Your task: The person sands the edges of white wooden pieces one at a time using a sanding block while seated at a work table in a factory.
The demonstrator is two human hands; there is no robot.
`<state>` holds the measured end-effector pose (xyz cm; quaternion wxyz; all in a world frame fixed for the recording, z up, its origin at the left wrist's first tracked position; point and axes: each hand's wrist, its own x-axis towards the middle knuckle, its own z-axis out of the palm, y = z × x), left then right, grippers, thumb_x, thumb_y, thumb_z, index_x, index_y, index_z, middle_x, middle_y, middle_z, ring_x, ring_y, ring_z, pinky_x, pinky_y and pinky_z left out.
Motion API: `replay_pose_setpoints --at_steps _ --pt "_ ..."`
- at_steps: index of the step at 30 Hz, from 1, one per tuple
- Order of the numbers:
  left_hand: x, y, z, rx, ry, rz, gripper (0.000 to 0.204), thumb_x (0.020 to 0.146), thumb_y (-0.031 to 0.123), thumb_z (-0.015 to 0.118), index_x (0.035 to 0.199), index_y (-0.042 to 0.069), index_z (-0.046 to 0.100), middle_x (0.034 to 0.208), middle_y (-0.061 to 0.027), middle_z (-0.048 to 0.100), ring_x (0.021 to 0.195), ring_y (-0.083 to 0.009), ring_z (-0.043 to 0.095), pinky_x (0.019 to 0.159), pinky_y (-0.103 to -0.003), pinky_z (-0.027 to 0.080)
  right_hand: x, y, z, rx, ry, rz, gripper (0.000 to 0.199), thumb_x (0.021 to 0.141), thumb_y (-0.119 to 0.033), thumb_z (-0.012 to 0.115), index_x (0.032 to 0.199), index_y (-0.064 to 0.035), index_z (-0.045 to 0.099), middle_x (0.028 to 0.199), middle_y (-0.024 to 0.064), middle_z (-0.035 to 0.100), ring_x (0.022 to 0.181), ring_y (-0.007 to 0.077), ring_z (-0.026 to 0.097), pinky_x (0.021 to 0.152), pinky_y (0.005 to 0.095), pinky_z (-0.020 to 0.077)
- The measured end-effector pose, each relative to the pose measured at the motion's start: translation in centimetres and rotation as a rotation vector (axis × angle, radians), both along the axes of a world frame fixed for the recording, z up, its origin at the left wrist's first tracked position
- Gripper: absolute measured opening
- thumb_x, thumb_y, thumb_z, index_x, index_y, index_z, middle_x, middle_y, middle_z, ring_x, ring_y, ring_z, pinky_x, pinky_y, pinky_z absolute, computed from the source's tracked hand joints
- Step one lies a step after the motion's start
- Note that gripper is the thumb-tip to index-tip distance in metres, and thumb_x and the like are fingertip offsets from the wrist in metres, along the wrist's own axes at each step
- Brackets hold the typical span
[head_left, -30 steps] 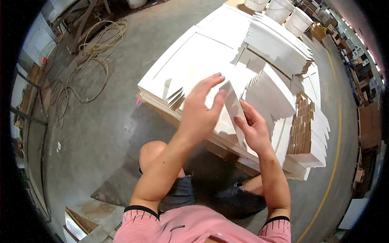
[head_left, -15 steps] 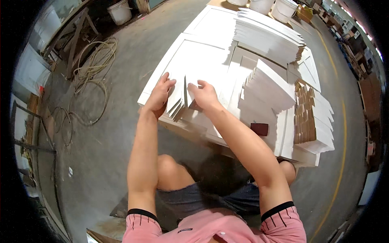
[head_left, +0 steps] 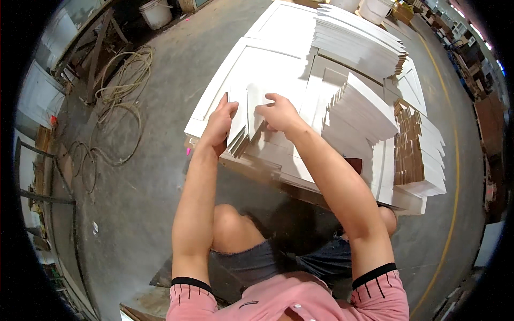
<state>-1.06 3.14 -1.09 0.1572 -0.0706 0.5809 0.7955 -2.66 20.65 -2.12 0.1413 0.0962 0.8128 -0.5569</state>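
Note:
At the front left of a worktop made of white panelled boards (head_left: 278,61), a few thin white panels (head_left: 239,125) stand on edge, leaning together. My left hand (head_left: 217,128) is closed against their left side, fingers pointing up; a dark edge shows beside its palm. My right hand (head_left: 282,113) is bent around the right side of one white panel (head_left: 256,101), which leans apart from the others at its top. Its thumb lies toward that panel, and the other fingers are partly hidden. A dark reddish-brown block (head_left: 354,165) lies partly behind my right forearm.
A row of leaning white panels (head_left: 361,109) stands right of my right hand. Farther back is a long white stack (head_left: 356,45); another stack (head_left: 420,152) with brown edges sits at the right. White pails (head_left: 373,9) stand behind. A coiled hose (head_left: 126,80) lies on the left floor.
The right panel has turned, so its white face now shows beside my right hand. Both hands appear slightly farther right, and my right forearm now partly covers the reddish-brown block.

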Motion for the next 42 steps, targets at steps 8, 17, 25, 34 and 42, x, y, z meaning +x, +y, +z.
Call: replay_pose_setpoints --at_steps 8,17,25,34,42 --pt "-0.1 -0.6 -0.9 -0.034 0.019 -0.003 0.064 0.100 0.015 0.044 0.157 0.002 0.019 0.143 -0.0144 0.050 0.122 -0.0193 0.057 0.097 -0.032 0.050 1.1 0.9 0.7 0.004 -0.020 0.131 0.068 0.085 -0.020 0.069 0.143 0.0053 0.046 0.093 0.0119 0.068 0.071 0.0184 0.064 0.063 0.0315 0.0535" --pt "-0.2 -0.5 -0.6 -0.041 0.031 0.004 0.051 0.098 0.014 0.045 0.148 0.004 0.043 0.131 -0.0112 0.060 0.113 -0.0197 0.061 0.095 -0.033 0.050 1.7 -0.4 0.9 0.117 0.092 0.077 0.077 0.080 -0.022 0.071 0.147 -0.0015 0.040 0.115 0.0231 0.067 0.098 0.0283 0.068 0.085 0.0354 0.0541" --pt "0.0 0.4 -0.1 -0.033 -0.034 0.072 0.049 0.097 0.013 0.045 0.146 0.004 0.045 0.131 -0.0118 0.060 0.114 -0.0204 0.061 0.096 -0.034 0.049 1.6 -0.9 0.0 -0.081 0.032 -0.047 0.086 0.076 -0.016 0.078 0.150 -0.0020 0.035 0.110 0.0198 0.068 0.102 0.0302 0.068 0.089 0.0398 0.0542" --pt "-0.7 0.2 -1.5 -0.028 -0.052 0.075 0.048 0.098 0.013 0.046 0.144 0.004 0.046 0.124 -0.0111 0.062 0.100 -0.0206 0.066 0.081 -0.034 0.057 1.9 0.2 1.2 0.288 0.126 0.163 0.072 0.087 -0.029 0.067 0.146 0.0023 0.043 0.112 0.0229 0.068 0.091 0.0274 0.070 0.081 0.0382 0.0558" --pt "-0.7 -0.2 -2.4 -0.006 -0.043 -0.033 0.081 0.097 0.025 0.051 0.159 0.002 0.004 0.162 -0.0186 0.025 0.150 -0.0237 0.024 0.118 -0.035 0.023 4.6 -2.3 1.2 0.065 0.061 0.086 0.073 0.093 -0.031 0.055 0.151 0.0051 0.032 0.141 0.0319 0.050 0.130 0.0359 0.053 0.109 0.0388 0.0405"
